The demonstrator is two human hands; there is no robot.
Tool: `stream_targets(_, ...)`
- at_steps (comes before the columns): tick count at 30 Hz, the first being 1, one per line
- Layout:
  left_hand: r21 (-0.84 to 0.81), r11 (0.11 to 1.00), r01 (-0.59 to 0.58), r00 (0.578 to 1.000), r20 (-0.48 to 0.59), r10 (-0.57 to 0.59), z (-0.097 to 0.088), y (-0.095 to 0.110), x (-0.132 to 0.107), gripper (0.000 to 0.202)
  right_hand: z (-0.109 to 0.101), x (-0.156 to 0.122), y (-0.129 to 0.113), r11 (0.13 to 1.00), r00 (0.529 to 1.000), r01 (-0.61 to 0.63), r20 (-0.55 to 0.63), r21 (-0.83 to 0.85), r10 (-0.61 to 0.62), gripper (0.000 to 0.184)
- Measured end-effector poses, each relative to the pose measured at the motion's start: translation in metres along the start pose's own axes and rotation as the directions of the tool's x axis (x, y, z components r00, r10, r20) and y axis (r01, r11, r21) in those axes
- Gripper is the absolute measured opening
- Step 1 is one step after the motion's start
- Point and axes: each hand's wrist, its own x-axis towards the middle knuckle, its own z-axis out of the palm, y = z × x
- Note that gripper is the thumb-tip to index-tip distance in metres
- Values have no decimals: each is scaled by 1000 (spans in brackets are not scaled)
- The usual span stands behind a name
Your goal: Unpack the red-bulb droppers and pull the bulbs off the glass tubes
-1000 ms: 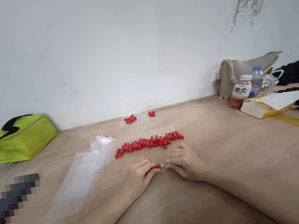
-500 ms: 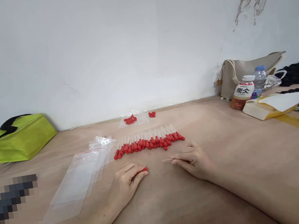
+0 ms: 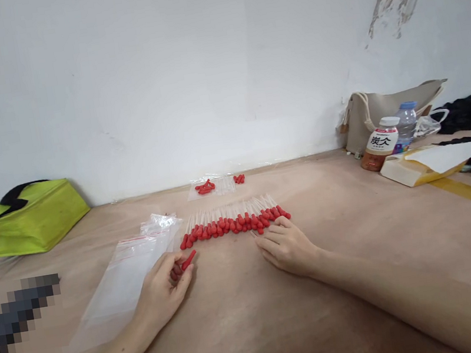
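Note:
My left hand [image 3: 166, 286] is closed around several red rubber dropper bulbs, one of which [image 3: 189, 260] sticks out between thumb and forefinger. Its wrist is beside the clear zip bags. My right hand [image 3: 286, 249] rests low over the table, fingers bent and together, just below the right part of the dropper row. The end of a thin clear dropper tube [image 3: 253, 234] peeks out at its fingertips; the rest is hidden under the hand. Droppers [image 3: 234, 224] with red bulbs and clear tubes lie side by side, bulbs toward me.
Flat clear zip bags [image 3: 119, 290] lie at left. Behind the row, loose red bulbs [image 3: 205, 187] sit on a clear bag. A lime-green bag [image 3: 36, 217] stands far left; bottles [image 3: 380, 144], a beige bag [image 3: 354, 122] and a paper packet [image 3: 417, 168] are at right.
My left hand has moved left and turned, showing more of the bulbs in it. My right hand has shifted slightly left and away from me, with the clear tube, close to the row.

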Motion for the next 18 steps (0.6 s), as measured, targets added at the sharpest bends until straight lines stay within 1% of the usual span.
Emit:
stream_targets(3,12,1000,-1,1000,20,1,4,-3,1,18,10,5,-4,999,999,13,-34,-44,-14,19)
stream_targets(5,13,1000,8,999,32,-8,6,-5,2,19,12,5,-8,1000,999,-27,-19,-2,27,16)
stream_targets(7,10,999,34,999,36,-35,7,-6,3,20,12,4,-12,993,996,-90,24,78,88,15)
stream_targets(9,2,998,68,997,40,-68,8,-6,3,21,11,3,-14,976,987,-154,80,157,142,19)
stream_targets(12,-6,995,101,994,34,-100,8,-7,2,26,9,3,-16,947,969,-228,151,225,198,30)
stream_targets(14,-1,994,110,994,26,-110,9,-8,2,29,8,3,-16,934,959,-257,184,249,214,35)
stream_targets(18,7,995,101,995,17,-101,9,-10,2,32,9,3,-16,922,949,-279,222,268,223,37)
